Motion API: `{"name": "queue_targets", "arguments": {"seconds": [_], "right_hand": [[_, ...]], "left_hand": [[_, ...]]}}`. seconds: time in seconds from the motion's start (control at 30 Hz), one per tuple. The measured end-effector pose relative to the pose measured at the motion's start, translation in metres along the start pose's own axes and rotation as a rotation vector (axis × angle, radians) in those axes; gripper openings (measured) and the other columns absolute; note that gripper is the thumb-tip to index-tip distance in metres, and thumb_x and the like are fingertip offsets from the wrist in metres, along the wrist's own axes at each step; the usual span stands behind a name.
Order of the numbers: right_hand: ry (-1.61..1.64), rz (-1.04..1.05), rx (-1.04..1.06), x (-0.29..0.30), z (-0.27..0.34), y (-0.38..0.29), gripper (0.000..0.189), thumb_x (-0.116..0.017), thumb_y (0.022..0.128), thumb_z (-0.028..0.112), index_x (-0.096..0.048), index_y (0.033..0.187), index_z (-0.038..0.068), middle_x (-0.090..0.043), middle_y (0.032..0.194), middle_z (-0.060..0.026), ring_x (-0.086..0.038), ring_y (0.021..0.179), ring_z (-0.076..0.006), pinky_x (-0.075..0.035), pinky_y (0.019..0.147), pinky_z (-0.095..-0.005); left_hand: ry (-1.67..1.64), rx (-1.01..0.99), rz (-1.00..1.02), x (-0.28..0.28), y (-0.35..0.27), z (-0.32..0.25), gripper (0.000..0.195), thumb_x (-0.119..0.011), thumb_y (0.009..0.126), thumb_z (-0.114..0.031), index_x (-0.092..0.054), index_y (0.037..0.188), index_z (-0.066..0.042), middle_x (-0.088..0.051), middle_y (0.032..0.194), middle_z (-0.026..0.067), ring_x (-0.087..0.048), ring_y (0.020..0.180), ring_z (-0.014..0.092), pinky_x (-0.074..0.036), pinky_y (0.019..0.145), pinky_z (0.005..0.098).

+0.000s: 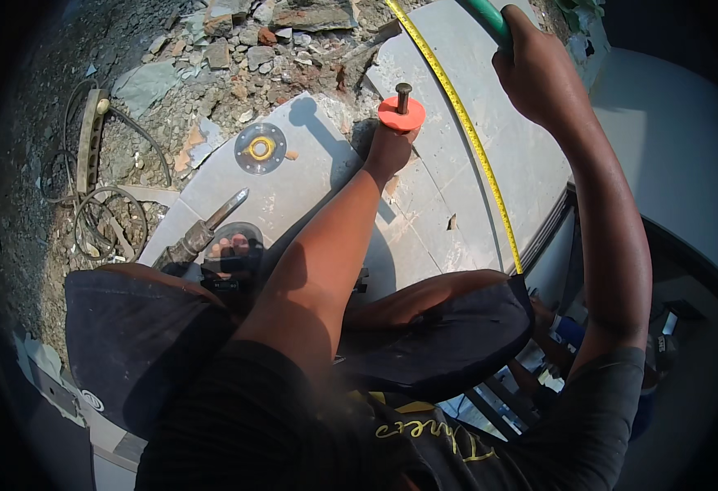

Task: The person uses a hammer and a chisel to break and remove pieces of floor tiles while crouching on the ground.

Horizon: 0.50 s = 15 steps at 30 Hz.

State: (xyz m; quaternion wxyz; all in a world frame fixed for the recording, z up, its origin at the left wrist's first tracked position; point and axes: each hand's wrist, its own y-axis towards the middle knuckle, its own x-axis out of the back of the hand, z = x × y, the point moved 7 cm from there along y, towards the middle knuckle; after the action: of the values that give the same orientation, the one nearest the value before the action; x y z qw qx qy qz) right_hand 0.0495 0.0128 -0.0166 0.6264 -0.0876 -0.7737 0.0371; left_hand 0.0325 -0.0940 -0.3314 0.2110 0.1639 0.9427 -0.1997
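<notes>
My left hand (391, 152) is closed round a chisel (403, 101) with an orange hand guard, its struck head facing up near the broken edge of the floor tiles (310, 202). Raised at the upper right, my right hand (540, 73) grips a green handle (488, 23); the tool's head is outside the picture. A yellow tape measure blade (457, 110) runs in a curve between my hands across the tiles. The chisel's tip is hidden by my left hand and arm.
A power tool with a pointed bit (227, 208) lies by my foot. Near it is a grinding disc (261, 148). Rubble (261, 55) lies beyond the tiles, and a power strip (92, 141) with coiled cable is at the left. Part of another person (555, 331) shows at the lower right.
</notes>
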Motion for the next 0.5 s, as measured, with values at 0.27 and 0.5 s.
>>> {"name": "queue_targets", "arguments": {"seconds": [0.27,0.5], "right_hand": [[-0.169,0.448,0.008,-0.064,-0.025,-0.011,0.022,-0.053,0.090,0.003,-0.053,0.112,0.003,-0.067,0.090,-0.0213,-0.068,0.086,-0.0389,-0.053,0.074,-0.0511],[0.029,0.060,-0.061,-0.020,-0.013,0.000,0.017,-0.054,0.088,0.006,-0.051,0.105,0.003,-0.067,0.084,-0.0247,-0.066,0.079,-0.0442,-0.052,0.071,-0.0522]], "left_hand": [[-0.044,0.174,0.034,-0.008,0.003,0.011,0.038,-0.062,0.092,-0.006,-0.050,0.128,0.000,-0.059,0.124,0.0118,-0.058,0.113,0.021,-0.048,0.094,0.0339],[0.161,0.027,0.007,0.000,0.000,0.001,0.024,-0.063,0.093,-0.011,-0.054,0.113,-0.002,-0.058,0.097,0.0040,-0.056,0.087,0.013,-0.048,0.077,0.0314]]}}
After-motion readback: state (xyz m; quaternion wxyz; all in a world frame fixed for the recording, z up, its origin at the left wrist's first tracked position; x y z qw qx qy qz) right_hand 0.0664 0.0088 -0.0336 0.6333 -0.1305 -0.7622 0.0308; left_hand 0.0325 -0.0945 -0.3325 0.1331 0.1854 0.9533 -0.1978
